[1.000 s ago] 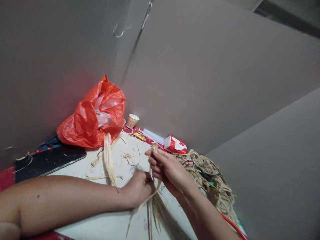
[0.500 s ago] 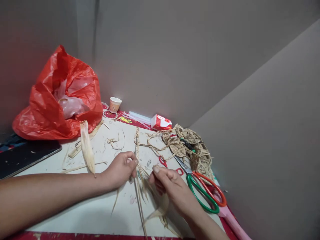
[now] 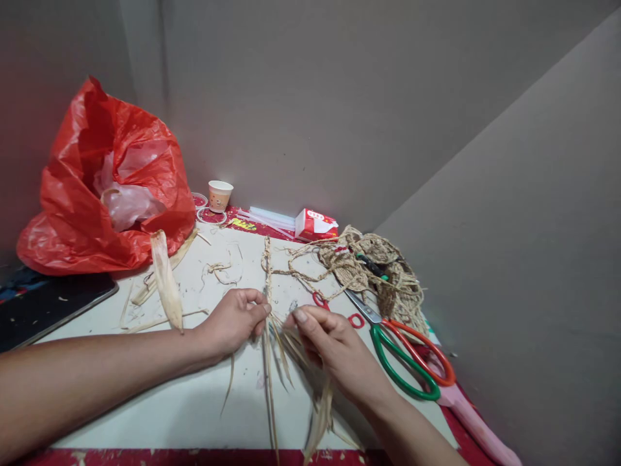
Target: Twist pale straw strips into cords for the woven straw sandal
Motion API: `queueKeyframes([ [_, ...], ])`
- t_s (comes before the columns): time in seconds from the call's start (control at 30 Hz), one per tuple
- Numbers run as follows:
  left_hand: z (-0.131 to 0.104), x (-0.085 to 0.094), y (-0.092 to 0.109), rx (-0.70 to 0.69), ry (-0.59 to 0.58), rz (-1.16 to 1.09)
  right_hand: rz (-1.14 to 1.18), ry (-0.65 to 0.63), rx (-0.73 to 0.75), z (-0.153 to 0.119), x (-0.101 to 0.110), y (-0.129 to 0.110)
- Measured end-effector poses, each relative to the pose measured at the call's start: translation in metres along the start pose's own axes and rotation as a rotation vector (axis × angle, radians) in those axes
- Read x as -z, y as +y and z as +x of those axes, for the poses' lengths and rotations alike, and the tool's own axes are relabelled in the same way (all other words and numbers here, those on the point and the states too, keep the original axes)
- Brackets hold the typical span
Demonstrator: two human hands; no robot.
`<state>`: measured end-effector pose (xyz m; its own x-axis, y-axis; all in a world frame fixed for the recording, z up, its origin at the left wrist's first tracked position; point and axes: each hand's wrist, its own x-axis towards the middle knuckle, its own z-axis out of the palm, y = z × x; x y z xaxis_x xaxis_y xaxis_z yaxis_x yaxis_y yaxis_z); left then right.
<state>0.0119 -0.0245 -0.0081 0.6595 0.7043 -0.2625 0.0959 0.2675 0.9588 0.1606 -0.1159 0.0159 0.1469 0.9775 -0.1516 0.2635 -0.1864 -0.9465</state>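
Observation:
My left hand (image 3: 242,315) pinches the lower end of a pale plaited husk cord (image 3: 268,278), where its loose strands begin. Below the fingers, long thin strands (image 3: 269,395) hang toward the table's near edge. Just to the right, my right hand (image 3: 330,340) is closed, thumb against the fingers, on a husk strip (image 3: 320,414); its wider tail trails beneath the palm. The cord runs up and away from me on the white board (image 3: 194,401). A coiled heap of finished braid (image 3: 356,259) lies at the far right, linked to the cord by loops.
Green-and-orange-handled scissors (image 3: 405,356) lie right of my right hand, near small red-handled scissors (image 3: 356,321). A red plastic bag (image 3: 63,213) stands at left, behind a dark phone-like slab (image 3: 63,307). Loose husk (image 3: 166,278), a paper cup (image 3: 220,196) and a tissue pack (image 3: 315,224) lie farther back.
My right hand has drawn the husk strip slightly up, and its tail now hangs straighter under the palm. My left hand keeps its pinch. The view has shifted a little.

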Motion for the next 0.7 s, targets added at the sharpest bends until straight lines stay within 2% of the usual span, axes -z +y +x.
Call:
queueKeyframes([
  [0.07,0.0,0.001,0.001,0.029,-0.004,-0.007,0.046,0.01,-0.032,0.006,0.002,0.001],
  [0.2,0.001,0.003,0.003,0.059,-0.012,-0.046,0.158,0.111,-0.064,0.013,0.004,0.001],
  [0.33,0.002,0.004,0.003,0.079,-0.025,-0.076,0.276,0.036,-0.103,0.01,0.003,0.0],
  [0.43,0.004,0.005,0.001,0.076,-0.03,-0.072,0.315,0.029,-0.089,0.009,0.002,0.003],
  [0.7,0.005,0.006,0.0,0.096,-0.052,-0.06,0.4,0.163,-0.035,0.017,-0.007,0.01],
])
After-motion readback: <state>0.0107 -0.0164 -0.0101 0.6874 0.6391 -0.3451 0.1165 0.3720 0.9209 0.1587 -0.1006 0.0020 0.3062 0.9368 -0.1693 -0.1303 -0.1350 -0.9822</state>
